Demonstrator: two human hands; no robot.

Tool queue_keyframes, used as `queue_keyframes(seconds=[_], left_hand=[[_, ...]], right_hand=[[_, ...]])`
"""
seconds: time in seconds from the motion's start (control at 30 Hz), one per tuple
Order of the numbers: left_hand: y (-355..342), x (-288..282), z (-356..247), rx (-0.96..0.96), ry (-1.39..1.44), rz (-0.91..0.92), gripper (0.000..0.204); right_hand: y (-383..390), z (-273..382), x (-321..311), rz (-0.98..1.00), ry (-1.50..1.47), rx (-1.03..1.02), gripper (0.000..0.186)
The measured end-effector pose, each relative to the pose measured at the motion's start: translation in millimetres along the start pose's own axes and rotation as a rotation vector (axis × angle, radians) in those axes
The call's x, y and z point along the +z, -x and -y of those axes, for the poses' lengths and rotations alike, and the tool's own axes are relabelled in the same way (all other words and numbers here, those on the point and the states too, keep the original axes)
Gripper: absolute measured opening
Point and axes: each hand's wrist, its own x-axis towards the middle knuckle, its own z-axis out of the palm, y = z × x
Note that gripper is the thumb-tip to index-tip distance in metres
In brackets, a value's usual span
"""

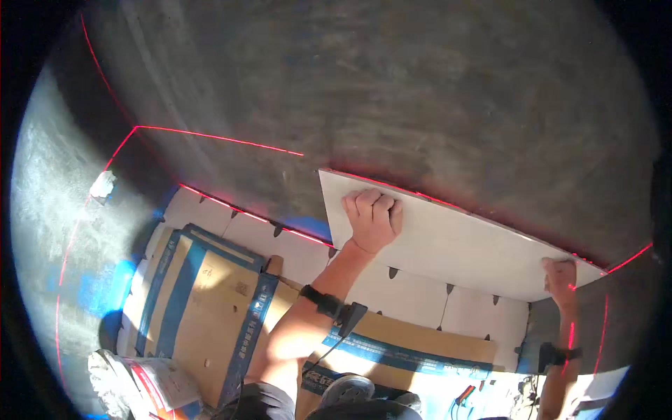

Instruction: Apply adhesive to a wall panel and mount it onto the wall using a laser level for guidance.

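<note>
A long white tile (448, 231) lies against the dark grey wall (364, 84), red light along its upper edge. My left hand (371, 220) presses on the tile's left part with curled fingers; whatever may be inside them is hidden. My right hand (560, 280) grips the tile near its upper right edge, fingers bent. Below it runs a row of white tiles (420, 301) with small black wedges (394, 272) in the joints. Dark straps with devices sit on both forearms.
Cardboard sheets (210, 301) with blue bands cover much of the floor. A crumpled bag (161, 385) lies lower left, and a red-and-black tool (463, 393) lower right. My shoe (346, 392) shows at the bottom. Red laser lines cross the surrounding walls.
</note>
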Motion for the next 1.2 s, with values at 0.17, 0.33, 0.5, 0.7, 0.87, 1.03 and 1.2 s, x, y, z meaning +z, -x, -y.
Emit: queue_keyframes(seconds=[0.17,0.33,0.5,0.7,0.87,1.03,1.2], left_hand=[[-16.6,-22.5,-29.9,-0.166,0.219,0.019,0.043],[-21.5,-28.9,-59.6,-0.231,0.295,0.179,0.057],[-13.2,-23.6,-102.2,-0.229,0.464,0.246,0.052],[-92.5,-32.5,-112.5,-0.358,0.391,0.165,0.062],[-115.9,-3.6,-120.4,-0.447,0.308,0.2,0.068],[-62.5,-41.9,-111.5,-0.29,0.495,0.334,0.061],[15.2,-52.0,-96.0,-0.455,0.47,-0.029,0.024]], right_hand=[[10.8,12.2,-2.8,0.057,0.08,-0.181,0.048],[14.4,32.4,-3.3,0.055,0.336,-0.256,0.053],[1.8,20.0,1.5,0.085,0.476,-0.412,0.049],[1.7,3.9,-20.6,0.164,0.882,-0.866,0.026],[-21.9,-18.8,-51.4,0.213,0.776,-0.734,0.035],[-17.0,0.3,-38.1,0.197,0.662,-0.303,0.036],[10.9,59.4,-4.0,0.261,0.853,-0.561,0.032]])
